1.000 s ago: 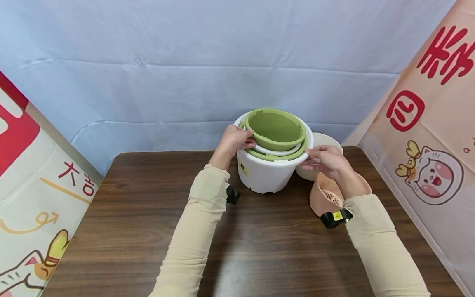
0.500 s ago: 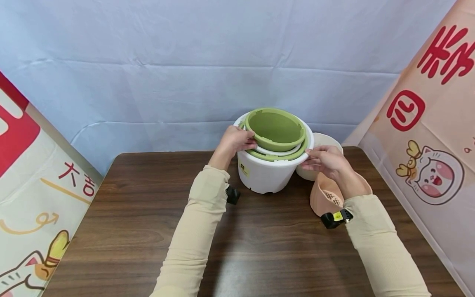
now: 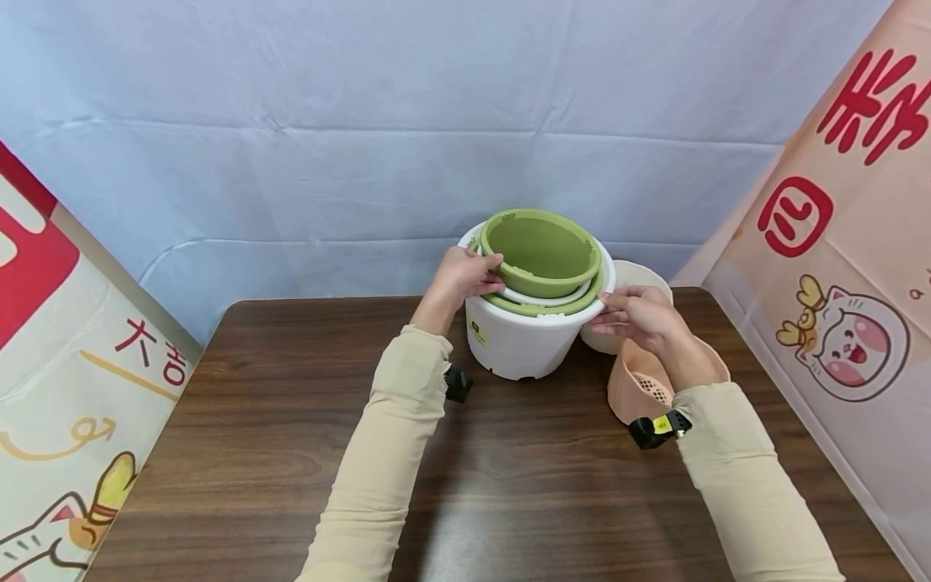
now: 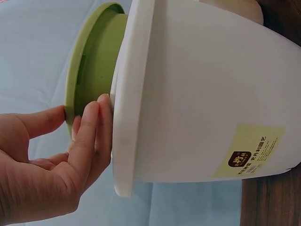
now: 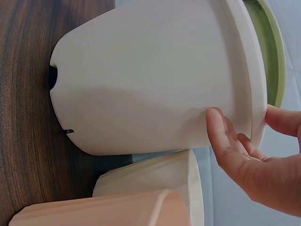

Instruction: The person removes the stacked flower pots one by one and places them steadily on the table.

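Note:
A large white flower pot [image 3: 516, 343] stands upright on the table, with a yellow label [image 4: 249, 150] on its side. Nested inside it are a green pot [image 3: 582, 303], a smaller white pot [image 3: 545, 300] and, on top, a small green pot [image 3: 538, 279]. My left hand [image 3: 464, 276] pinches the left side of the small green pot's rim, thumb on the rim and fingers beneath. At the opposite side my right hand [image 3: 640, 314] grips the large white pot's rim, thumb on top and fingers against the outer wall. The nested pots' lower parts are hidden.
To the right, a cream pot [image 3: 604, 338] stands close behind the right hand. In front of it, a peach pot [image 3: 629, 392] with a perforated bottom sits partly under my right wrist. A pale cloth [image 3: 349, 194] hangs behind the wooden table [image 3: 291, 420].
The small green pot has risen very slightly within the stack, and my left hand has shifted a touch with it. My right hand and the large white pot stay in place.

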A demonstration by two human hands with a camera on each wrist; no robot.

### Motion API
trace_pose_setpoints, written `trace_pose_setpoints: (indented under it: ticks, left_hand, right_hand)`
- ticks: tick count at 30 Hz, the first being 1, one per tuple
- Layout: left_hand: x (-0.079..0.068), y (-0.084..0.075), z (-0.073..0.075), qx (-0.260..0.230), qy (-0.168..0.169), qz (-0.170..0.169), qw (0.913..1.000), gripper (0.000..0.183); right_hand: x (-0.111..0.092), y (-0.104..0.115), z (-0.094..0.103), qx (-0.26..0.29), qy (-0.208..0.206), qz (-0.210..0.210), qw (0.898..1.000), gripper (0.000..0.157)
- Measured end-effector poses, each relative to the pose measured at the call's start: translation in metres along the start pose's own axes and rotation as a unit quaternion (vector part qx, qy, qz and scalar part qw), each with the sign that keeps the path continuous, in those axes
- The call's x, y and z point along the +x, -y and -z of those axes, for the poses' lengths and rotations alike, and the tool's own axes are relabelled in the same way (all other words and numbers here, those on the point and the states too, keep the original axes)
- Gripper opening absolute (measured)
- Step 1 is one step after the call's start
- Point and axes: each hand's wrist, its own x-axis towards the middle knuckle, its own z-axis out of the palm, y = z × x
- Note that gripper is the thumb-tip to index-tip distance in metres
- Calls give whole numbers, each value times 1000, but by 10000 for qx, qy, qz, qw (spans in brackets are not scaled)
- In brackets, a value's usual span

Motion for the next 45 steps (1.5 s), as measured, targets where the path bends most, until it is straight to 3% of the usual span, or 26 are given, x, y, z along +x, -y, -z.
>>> trace_pose_setpoints:
  ticks: [23,45]
  left_hand:
    - [-2,4,3,-166,146,-35,9997,23]
    - [-4,6,2,-235,204,-163,9994,15]
  right_hand:
    - [1,-1,-1,113,70,38,9999,15]
    - [0,-1,-1,62,101,20,9999,14]
